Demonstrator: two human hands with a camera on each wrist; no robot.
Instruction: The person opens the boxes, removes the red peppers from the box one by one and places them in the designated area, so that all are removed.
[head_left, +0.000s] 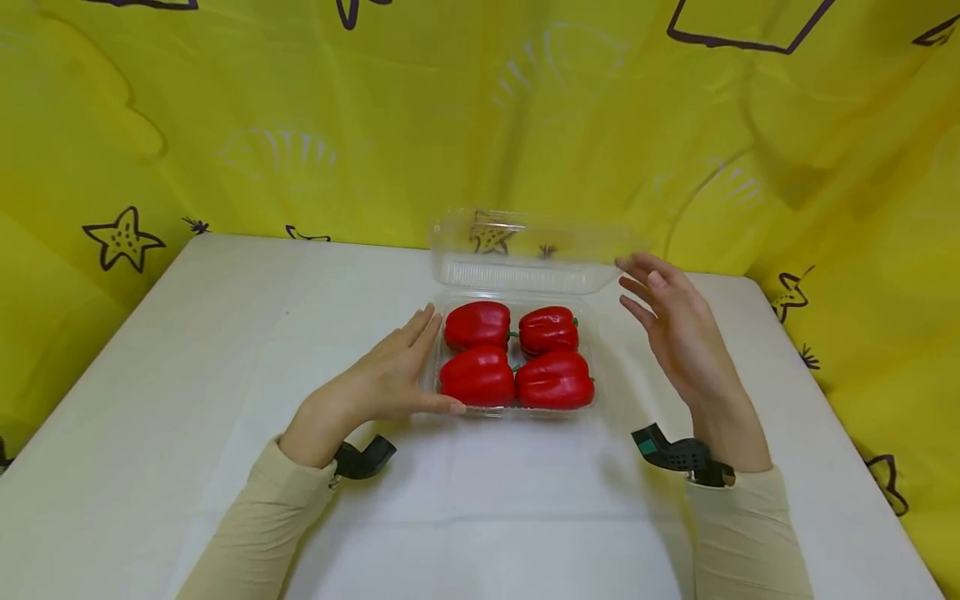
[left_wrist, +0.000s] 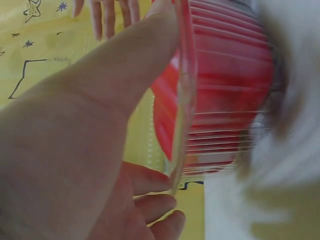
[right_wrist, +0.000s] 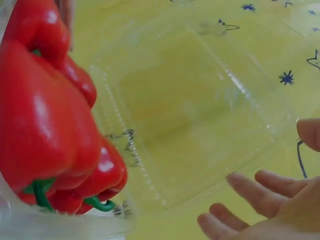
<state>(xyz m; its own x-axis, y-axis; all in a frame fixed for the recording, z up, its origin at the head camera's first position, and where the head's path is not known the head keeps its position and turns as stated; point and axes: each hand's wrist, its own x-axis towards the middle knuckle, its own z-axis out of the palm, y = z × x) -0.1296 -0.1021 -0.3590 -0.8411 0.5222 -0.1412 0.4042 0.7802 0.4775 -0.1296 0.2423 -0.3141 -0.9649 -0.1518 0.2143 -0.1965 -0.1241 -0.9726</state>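
Several red bell peppers (head_left: 555, 380) with green stems lie in the base of a clear plastic clamshell box (head_left: 517, 412). Its hinged lid (head_left: 525, 277) stands raised at the back. My left hand (head_left: 390, 375) rests at the box's left side, fingers straight along the edge and thumb on the front rim. In the left wrist view, fingertips touch the box's rim (left_wrist: 186, 100). My right hand (head_left: 678, 333) is lifted at the lid's right end, fingers extended. In the right wrist view, a fingertip (right_wrist: 239, 181) meets the lid's edge, though firm contact is hard to tell.
The box stands on a white tabletop (head_left: 465, 533). A yellow curtain (head_left: 420, 108) with drawn stars and fish hangs close behind and to both sides. Black camera bands (head_left: 678, 454) sit on both wrists.
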